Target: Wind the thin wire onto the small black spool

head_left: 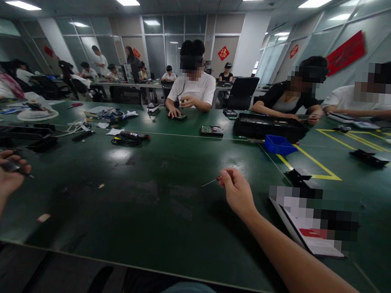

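Note:
My right hand (237,190) is closed around a small screwdriver (210,182), its thin metal shaft pointing left above the green table (125,222). A bit of red handle shows at the fingertips. At the left edge, my left hand (2,174) grips a dark, partly shiny metal piece (13,166) with a thin pointed end. The fingers cover much of that piece, so its kind is unclear. Beyond my hands lies an opened hard drive (211,130) on the table.
A blue bin (279,145) stands beside a long black tray (269,126). To the right lie black brackets (301,179) and a white box-like item (313,237). Cables and tools (130,137) lie at left. Across the table a person (191,87) handles a dark device.

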Demonstrator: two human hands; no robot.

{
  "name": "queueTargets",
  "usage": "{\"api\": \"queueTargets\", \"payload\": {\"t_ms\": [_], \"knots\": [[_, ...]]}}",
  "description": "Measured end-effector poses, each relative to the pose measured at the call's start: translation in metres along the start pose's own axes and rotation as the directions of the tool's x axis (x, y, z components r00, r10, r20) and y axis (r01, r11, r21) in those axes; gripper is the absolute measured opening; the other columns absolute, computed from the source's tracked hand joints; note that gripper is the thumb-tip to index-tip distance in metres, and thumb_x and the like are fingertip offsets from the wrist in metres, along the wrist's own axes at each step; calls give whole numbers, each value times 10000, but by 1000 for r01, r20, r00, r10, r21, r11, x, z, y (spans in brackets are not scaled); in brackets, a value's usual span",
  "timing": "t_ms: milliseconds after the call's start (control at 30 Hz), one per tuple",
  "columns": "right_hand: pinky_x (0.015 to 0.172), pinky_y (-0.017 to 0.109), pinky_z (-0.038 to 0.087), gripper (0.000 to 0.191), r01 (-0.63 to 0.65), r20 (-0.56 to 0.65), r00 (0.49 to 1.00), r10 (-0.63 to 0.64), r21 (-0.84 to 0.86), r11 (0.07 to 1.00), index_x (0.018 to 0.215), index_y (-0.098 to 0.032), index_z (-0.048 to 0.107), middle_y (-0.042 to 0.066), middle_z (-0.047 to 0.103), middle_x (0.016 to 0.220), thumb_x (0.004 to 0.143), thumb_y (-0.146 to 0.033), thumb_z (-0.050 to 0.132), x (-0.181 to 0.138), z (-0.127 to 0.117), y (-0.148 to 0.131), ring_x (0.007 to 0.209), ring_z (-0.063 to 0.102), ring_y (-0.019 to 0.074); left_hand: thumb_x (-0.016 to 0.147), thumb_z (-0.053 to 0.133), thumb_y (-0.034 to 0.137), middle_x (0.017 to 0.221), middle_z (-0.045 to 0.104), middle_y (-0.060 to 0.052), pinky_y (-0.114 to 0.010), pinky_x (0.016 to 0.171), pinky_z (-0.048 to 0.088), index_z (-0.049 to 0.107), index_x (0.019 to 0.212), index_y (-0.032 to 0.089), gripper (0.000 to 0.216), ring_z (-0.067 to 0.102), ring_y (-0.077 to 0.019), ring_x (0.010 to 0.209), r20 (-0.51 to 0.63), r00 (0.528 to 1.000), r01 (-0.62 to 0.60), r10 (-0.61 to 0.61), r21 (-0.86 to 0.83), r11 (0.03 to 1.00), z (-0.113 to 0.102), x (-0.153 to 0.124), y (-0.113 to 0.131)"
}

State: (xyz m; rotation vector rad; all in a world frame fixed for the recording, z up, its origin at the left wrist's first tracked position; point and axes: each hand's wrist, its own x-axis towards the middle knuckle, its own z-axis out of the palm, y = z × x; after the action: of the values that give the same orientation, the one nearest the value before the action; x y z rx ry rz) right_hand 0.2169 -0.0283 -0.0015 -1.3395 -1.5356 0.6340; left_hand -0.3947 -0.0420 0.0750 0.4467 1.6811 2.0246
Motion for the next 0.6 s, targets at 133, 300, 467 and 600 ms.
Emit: {"api": "queueTargets", "payload": {"t_ms": [133, 300, 467, 600], "knots": [[736, 365, 478, 324, 3, -9, 1000, -3, 23, 1000, 938, -223, 614, 29, 669, 785, 985, -512, 475, 1, 0, 2, 759, 640, 213, 767, 538, 73, 687, 505, 7, -274, 684, 463, 530, 834, 158, 109, 496, -128, 678, 262, 964, -37, 47, -42, 998, 63, -84, 9], [762, 376, 490, 321, -5, -7, 1000, 5, 67, 998, 955, -226, 618, 33, 666, 808, 972, -521, 495, 0, -1, 3, 783, 635, 215, 664, 596, 1, 813, 570, 25, -305, 822, 467, 555, 959, 181, 349, 577, -134, 809, 575, 818, 2, 29, -53, 999, 130, -180, -16], [798, 375, 510, 280, 12, 38, 999, -18, 159, 987, 1026, -226, 622, 44, 689, 908, 952, -480, 532, -1, -1, 1, 835, 647, 209, 721, 655, 44, 1024, 641, -30, -341, 898, 477, 551, 1100, 174, 414, 640, -165, 932, 827, 563, -214, -11, 158, 964, 185, -254, -58], [705, 337, 482, 278, 26, 61, 998, -33, 110, 994, 963, -217, 646, 26, 675, 808, 949, -474, 540, -1, -4, -3, 745, 626, 194, 785, 678, 71, 1098, 704, -70, -401, 1002, 468, 636, 1090, 173, 324, 656, -211, 1044, 960, 275, -467, -51, 180, 866, 214, -301, -77]]}}
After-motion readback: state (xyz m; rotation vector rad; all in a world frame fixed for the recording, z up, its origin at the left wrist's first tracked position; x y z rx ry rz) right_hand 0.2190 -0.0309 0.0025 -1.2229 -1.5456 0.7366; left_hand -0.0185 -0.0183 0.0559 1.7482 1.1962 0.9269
